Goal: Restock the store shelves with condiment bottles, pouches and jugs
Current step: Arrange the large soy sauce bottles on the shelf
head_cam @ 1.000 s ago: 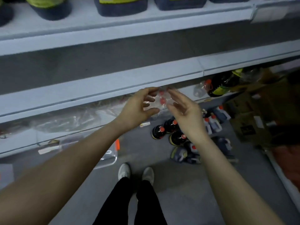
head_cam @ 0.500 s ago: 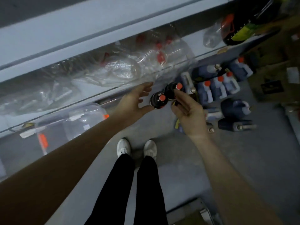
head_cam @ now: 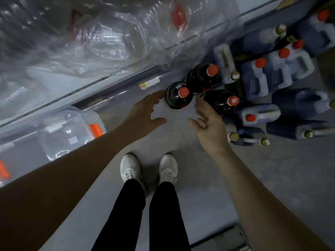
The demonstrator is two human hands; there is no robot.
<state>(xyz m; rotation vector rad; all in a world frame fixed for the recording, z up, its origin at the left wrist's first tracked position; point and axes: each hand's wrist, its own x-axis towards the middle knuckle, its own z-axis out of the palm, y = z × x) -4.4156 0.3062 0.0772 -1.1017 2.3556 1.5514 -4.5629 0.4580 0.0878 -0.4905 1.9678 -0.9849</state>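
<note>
Three dark bottles with orange-red caps stand on the grey floor by the shelf base: a near one (head_cam: 178,96), one behind it (head_cam: 204,77) and one to the right (head_cam: 222,102). My left hand (head_cam: 145,113) is spread beside the near bottle, fingertips at its left side. My right hand (head_cam: 208,122) hangs open in front of the right bottle, fingers loose and holding nothing. Several dark jugs with white handles (head_cam: 272,73) stand and lie to the right.
The bottom shelf (head_cam: 59,82) at upper left carries crumpled clear plastic wrap (head_cam: 90,33) with red caps showing through. A clear plastic bin with an orange latch (head_cam: 63,131) sits under the shelf edge. My white shoes (head_cam: 148,169) stand on the floor below the hands.
The view has dropped from the shelves to the floor. Both hands came down from the plastic wrap on the shelf to the dark bottles, spreading apart on either side of the near one.
</note>
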